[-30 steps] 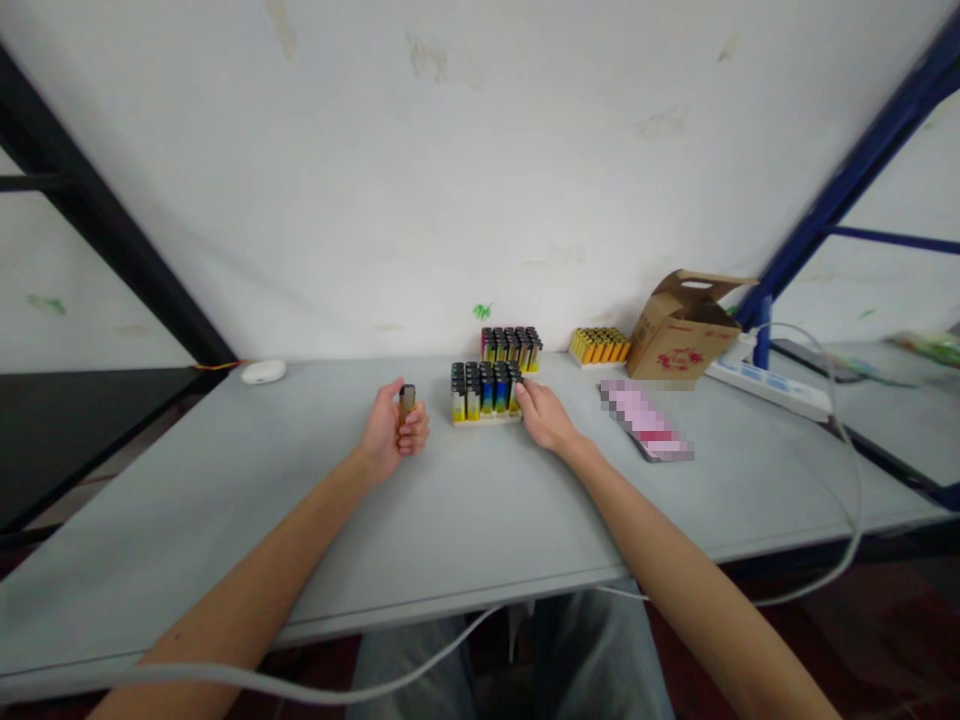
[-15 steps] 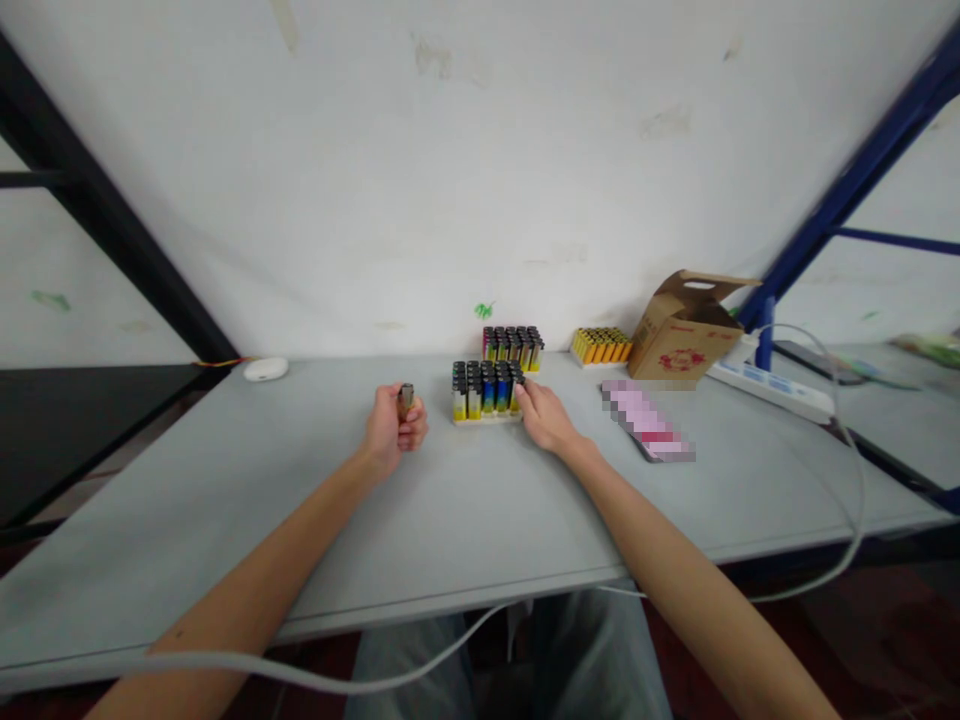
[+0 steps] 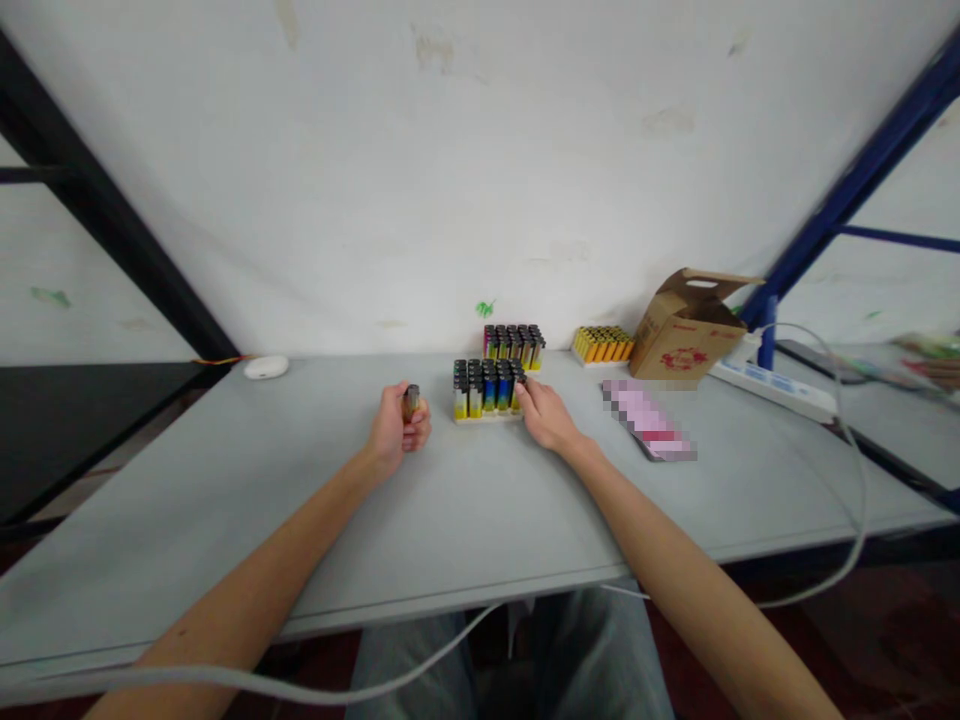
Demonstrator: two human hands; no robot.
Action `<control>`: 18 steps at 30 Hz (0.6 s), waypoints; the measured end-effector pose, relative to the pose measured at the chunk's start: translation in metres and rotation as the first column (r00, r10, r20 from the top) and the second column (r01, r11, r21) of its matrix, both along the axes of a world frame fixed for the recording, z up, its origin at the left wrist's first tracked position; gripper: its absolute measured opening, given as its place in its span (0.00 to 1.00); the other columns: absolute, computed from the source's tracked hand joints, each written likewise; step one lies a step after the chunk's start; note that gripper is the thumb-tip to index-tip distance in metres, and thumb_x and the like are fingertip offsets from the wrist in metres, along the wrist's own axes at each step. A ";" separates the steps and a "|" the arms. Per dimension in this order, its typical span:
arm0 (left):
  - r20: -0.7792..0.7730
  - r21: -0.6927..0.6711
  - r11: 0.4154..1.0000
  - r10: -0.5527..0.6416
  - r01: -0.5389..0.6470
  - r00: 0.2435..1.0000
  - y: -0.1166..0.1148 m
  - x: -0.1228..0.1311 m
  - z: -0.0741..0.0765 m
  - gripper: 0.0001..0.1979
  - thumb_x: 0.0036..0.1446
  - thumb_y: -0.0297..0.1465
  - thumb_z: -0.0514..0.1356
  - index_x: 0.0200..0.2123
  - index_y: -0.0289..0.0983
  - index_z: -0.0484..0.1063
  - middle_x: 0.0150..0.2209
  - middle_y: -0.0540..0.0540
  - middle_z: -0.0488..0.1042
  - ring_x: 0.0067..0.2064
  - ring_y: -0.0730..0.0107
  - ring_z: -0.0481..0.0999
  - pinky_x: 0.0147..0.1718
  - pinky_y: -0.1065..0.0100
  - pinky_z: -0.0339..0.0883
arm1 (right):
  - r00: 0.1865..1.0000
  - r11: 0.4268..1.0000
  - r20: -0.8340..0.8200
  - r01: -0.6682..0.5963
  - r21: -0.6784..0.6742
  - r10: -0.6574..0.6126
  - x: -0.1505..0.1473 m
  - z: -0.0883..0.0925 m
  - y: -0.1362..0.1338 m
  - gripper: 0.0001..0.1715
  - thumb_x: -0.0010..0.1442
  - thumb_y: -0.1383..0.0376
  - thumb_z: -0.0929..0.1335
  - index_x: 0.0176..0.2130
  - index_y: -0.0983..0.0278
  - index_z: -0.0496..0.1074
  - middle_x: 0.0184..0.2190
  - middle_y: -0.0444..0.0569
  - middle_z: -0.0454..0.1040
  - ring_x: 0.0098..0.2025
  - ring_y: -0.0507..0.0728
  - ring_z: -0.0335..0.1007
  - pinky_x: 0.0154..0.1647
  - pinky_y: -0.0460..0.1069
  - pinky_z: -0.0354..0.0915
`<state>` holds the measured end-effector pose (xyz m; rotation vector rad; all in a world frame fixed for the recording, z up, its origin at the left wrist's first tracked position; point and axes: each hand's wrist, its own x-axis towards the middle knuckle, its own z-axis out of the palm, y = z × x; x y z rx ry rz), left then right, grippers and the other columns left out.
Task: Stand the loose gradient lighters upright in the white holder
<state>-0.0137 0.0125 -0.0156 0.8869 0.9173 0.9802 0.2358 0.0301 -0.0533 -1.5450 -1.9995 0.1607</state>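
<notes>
On the left, my left hand (image 3: 393, 434) is closed round a lighter (image 3: 411, 402) with a metal top, held upright above the table. My right hand (image 3: 546, 414) has its fingers at the right end of the front tray (image 3: 489, 420), pinched on a yellow lighter (image 3: 517, 397) in the corner. Rows of lighters (image 3: 489, 391) with black tops, some yellow and some blue, stand in that tray. Behind it is a second group of lighters (image 3: 514, 346). The fingertips of my right hand partly cover the corner lighter.
A pack of orange batteries (image 3: 603, 345) stands by the wall, beside an open cardboard box (image 3: 684, 335). A phone (image 3: 651, 422) with a blurred screen lies to the right. Further right is a power strip (image 3: 780, 389). A white case (image 3: 266, 367) sits at the back left.
My left hand has shifted slightly right with the lighter, which has turned a little. My right hand remains at the corner of the front tray.
</notes>
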 end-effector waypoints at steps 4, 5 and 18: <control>0.016 0.037 0.999 0.032 -0.033 0.999 -0.002 0.002 0.002 0.26 0.57 0.48 0.46 0.13 0.38 0.54 0.13 0.58 0.42 0.12 0.81 0.43 0.12 0.77 0.39 | 1.000 1.000 -0.008 -0.001 0.007 0.001 -0.001 0.000 -0.001 0.23 0.71 0.55 0.53 0.36 0.63 0.67 0.37 0.55 0.76 0.42 0.60 0.72 0.44 0.52 0.62; 0.019 0.042 0.999 0.032 -0.032 0.999 -0.002 0.003 0.002 0.26 0.57 0.48 0.47 0.14 0.38 0.54 0.13 0.58 0.42 0.12 0.81 0.43 0.12 0.77 0.39 | 1.000 1.000 -0.009 -0.002 0.010 0.002 -0.001 0.000 -0.001 0.23 0.71 0.55 0.53 0.36 0.63 0.67 0.37 0.55 0.76 0.42 0.60 0.72 0.44 0.52 0.62; 0.025 0.023 1.000 -0.013 0.012 1.000 -0.002 0.004 0.000 0.25 0.56 0.47 0.46 0.14 0.38 0.56 0.13 0.57 0.45 0.13 0.80 0.44 0.12 0.77 0.40 | 0.999 1.000 0.036 -0.001 0.008 0.000 0.000 0.000 0.000 0.23 0.71 0.54 0.51 0.37 0.63 0.65 0.37 0.55 0.76 0.40 0.60 0.71 0.43 0.52 0.61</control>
